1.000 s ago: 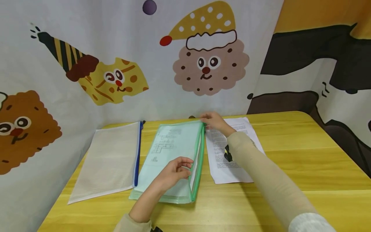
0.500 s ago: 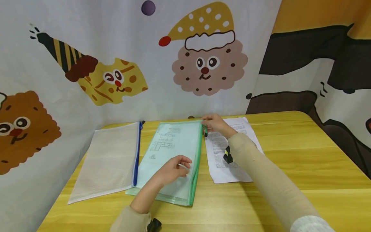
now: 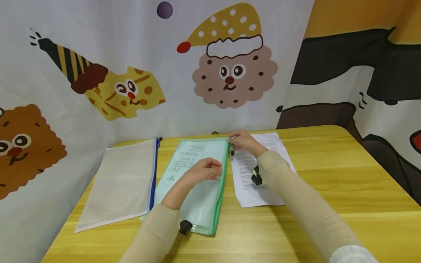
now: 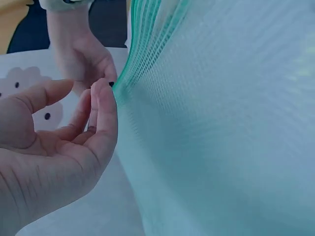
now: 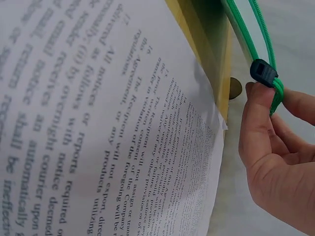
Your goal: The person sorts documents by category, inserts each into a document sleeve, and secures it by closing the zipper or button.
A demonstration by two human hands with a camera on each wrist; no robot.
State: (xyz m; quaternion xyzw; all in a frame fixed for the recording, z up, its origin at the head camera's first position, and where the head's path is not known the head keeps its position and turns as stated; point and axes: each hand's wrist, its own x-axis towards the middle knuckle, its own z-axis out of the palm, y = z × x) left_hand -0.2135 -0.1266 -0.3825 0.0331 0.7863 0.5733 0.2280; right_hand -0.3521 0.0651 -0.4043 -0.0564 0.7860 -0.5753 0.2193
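Note:
A green mesh zip pouch (image 3: 204, 204) with a printed drawing sheet showing through lies on the table. My left hand (image 3: 204, 171) hovers over its right part, fingers loosely bent and holding nothing; the left wrist view shows this hand (image 4: 64, 142) beside the green zipper edge (image 4: 129, 69), thumb apart from the fingers. At the pouch's far right corner, my right hand (image 3: 245, 141) pinches the zipper end. In the right wrist view the fingers of that hand (image 5: 280, 162) are at the dark slider (image 5: 263, 73) and green cord (image 5: 278, 93), zipper tracks parted beyond.
Left of the green pouch lies a whitish pouch (image 3: 120, 182) with a blue zipper. Printed paper (image 3: 260, 193) lies to the right, partly under my right forearm. A cartoon-patterned curtain (image 3: 177, 120) stands behind the wooden table (image 3: 329, 171).
The green pouch's right edge, gaping before, now lies closer together. My left hand has moved away from me along that edge; my right hand stays at the far corner.

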